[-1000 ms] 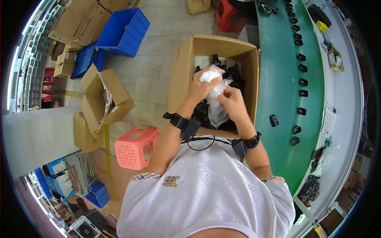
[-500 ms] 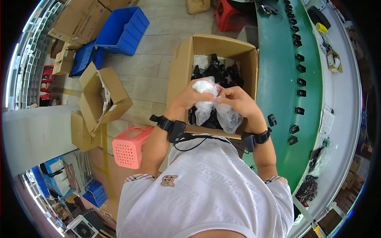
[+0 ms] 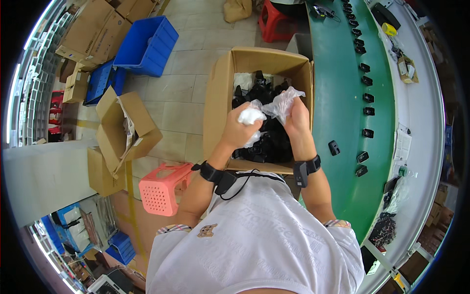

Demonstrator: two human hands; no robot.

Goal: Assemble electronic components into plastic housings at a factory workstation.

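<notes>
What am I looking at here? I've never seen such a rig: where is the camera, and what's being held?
There's no machine here. Someone wears two fisheye cameras on their head; this is the left one's view, looking down, so straight edges bend toward the rim. Their bare left hand grips a white bundle; their right hand holds crumpled clear plastic. Whether the two are joined is hard to tell. Below is an open cardboard box containing black items. To the right, small black devices line a green table.

Fisheye up on the head, facing down
Close over the near edge of the carton (image 3: pixel 218 112), beside the table (image 3: pixel 347 196).
</notes>
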